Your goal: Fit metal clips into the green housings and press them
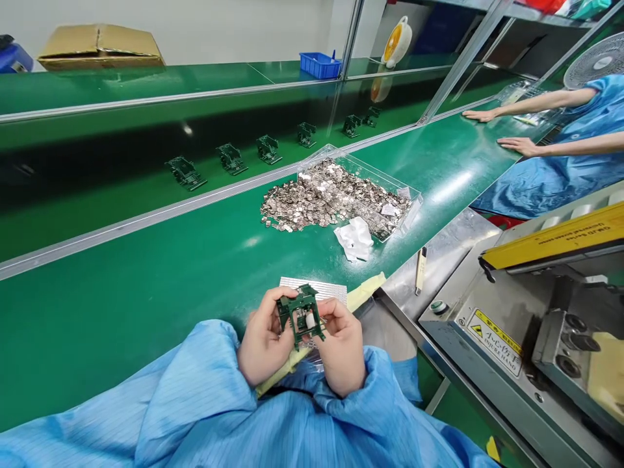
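Close to my body I hold a dark green plastic frame assembly [299,312] with a white round part inside it. My left hand [266,338] grips its left side, thumb and fingers closed on the edge. On the right side my right hand [342,344] pinches the same assembly; its fingertips are partly hidden. A ribbed silvery plate [331,289] lies on the table just behind my hands. Beyond it, small metal pieces [297,208] are heaped on the green table and in a clear plastic tray [409,218]. Crumpled white paper [355,239] rests by the tray.
Several similar green assemblies [231,159] stand along the green strip behind the rail. At right is a machine [492,325] with a hand-injury warning label; a utility knife [420,270] lies beside it. A co-worker's hands [519,145] rest on the table at far right.
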A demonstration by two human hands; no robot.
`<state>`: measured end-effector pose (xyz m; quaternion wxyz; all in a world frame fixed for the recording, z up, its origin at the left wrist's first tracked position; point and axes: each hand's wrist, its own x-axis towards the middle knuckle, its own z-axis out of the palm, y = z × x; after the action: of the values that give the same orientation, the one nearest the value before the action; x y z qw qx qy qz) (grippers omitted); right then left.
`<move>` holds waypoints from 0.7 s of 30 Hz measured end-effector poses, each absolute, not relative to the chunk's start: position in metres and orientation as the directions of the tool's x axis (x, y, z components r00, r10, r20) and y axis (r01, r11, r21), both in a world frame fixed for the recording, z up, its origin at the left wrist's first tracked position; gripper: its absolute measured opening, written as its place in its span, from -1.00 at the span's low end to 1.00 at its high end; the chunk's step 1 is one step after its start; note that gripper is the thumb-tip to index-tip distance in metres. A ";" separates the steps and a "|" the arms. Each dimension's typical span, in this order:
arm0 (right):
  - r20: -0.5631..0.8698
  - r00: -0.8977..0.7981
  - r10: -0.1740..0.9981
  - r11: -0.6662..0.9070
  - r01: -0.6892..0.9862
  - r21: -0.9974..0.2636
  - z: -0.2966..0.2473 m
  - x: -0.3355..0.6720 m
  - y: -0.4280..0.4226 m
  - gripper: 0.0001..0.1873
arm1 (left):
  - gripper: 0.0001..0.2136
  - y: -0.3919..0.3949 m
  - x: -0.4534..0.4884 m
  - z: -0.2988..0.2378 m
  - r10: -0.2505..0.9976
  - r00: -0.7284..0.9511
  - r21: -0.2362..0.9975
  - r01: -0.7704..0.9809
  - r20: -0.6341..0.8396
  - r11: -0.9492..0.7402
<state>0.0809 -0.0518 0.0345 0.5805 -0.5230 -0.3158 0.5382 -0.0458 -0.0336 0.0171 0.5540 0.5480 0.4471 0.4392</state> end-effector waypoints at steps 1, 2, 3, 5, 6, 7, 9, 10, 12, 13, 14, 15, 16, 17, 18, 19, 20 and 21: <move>-0.194 0.220 0.956 -0.124 -0.295 -0.947 0.035 0.081 -0.053 -0.81 | -0.73 -0.035 -0.045 0.018 0.976 0.218 1.000 0.006 -0.010 0.009; -0.192 0.222 0.956 -0.122 -0.292 -0.949 0.036 0.082 -0.055 -0.80 | -0.73 -0.036 -0.045 0.019 0.975 0.224 1.000 0.011 -0.005 0.002; -0.190 0.231 0.954 -0.120 -0.288 -0.950 0.036 0.082 -0.058 -0.80 | -0.73 -0.038 -0.044 0.021 0.973 0.232 1.000 0.016 0.000 -0.004; -0.181 0.260 0.948 -0.108 -0.274 -0.956 0.036 0.085 -0.064 -0.77 | -0.73 -0.042 -0.041 0.023 0.966 0.257 0.999 0.032 0.010 -0.019; -0.171 0.277 0.946 -0.096 -0.266 -0.959 0.036 0.087 -0.068 -0.75 | -0.73 -0.045 -0.039 0.023 0.962 0.273 0.999 0.038 0.012 -0.024; -0.160 0.289 0.944 -0.084 -0.258 -0.963 0.037 0.089 -0.072 -0.74 | -0.73 -0.048 -0.037 0.024 0.956 0.293 0.999 0.043 0.013 -0.027; -0.142 0.297 0.944 -0.066 -0.250 -0.966 0.038 0.096 -0.081 -0.72 | -0.72 -0.054 -0.033 0.024 0.941 0.338 0.999 0.045 0.011 -0.028; -0.140 0.294 0.945 -0.065 -0.252 -0.966 0.039 0.100 -0.085 -0.73 | -0.72 -0.056 -0.031 0.024 0.934 0.357 0.999 0.041 0.012 -0.028; -0.151 0.279 0.949 -0.076 -0.260 -0.962 0.040 0.109 -0.093 -0.74 | -0.72 -0.059 -0.027 0.025 0.922 0.387 1.000 0.023 0.009 -0.019; -0.157 0.274 0.949 -0.084 -0.260 -0.962 0.040 0.115 -0.097 -0.75 | -0.72 -0.059 -0.024 0.026 0.919 0.394 1.000 0.010 0.002 -0.006; -0.160 0.279 0.947 -0.088 -0.254 -0.963 0.039 0.121 -0.100 -0.73 | -0.72 -0.058 -0.022 0.027 0.916 0.400 1.000 -0.004 -0.015 0.018; -0.163 0.290 0.943 -0.092 -0.245 -0.965 0.036 0.128 -0.104 -0.71 | -0.72 -0.056 -0.021 0.028 0.913 0.405 0.998 -0.016 -0.041 0.052; -0.168 0.306 0.937 -0.097 -0.235 -0.967 0.032 0.135 -0.107 -0.68 | -0.71 -0.052 -0.019 0.030 0.908 0.413 0.995 -0.025 -0.076 0.094; -0.174 0.327 0.929 -0.103 -0.223 -0.969 0.027 0.142 -0.110 -0.65 | -0.69 -0.048 -0.018 0.032 0.900 0.422 0.990 -0.032 -0.110 0.136; -0.181 0.352 0.919 -0.111 -0.208 -0.972 0.021 0.149 -0.112 -0.62 | -0.65 -0.043 -0.018 0.034 0.891 0.433 0.984 -0.037 -0.139 0.172; -0.189 0.375 0.908 -0.125 -0.188 -0.974 0.013 0.156 -0.114 -0.60 | -0.61 -0.037 -0.017 0.037 0.879 0.448 0.979 -0.037 -0.164 0.202; -0.199 0.392 0.898 -0.145 -0.163 -0.976 0.005 0.162 -0.115 -0.57 | -0.57 -0.031 -0.017 0.039 0.865 0.466 0.974 -0.031 -0.184 0.224; -0.213 0.395 0.894 -0.172 -0.136 -0.976 -0.003 0.166 -0.115 -0.55 | -0.55 -0.024 -0.016 0.041 0.850 0.488 0.971 -0.019 -0.200 0.240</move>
<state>0.1660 -0.1149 -0.0027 0.5648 -0.6152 -0.3079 0.4557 -0.0165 -0.0241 0.0411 0.6819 0.5280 0.3935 0.3184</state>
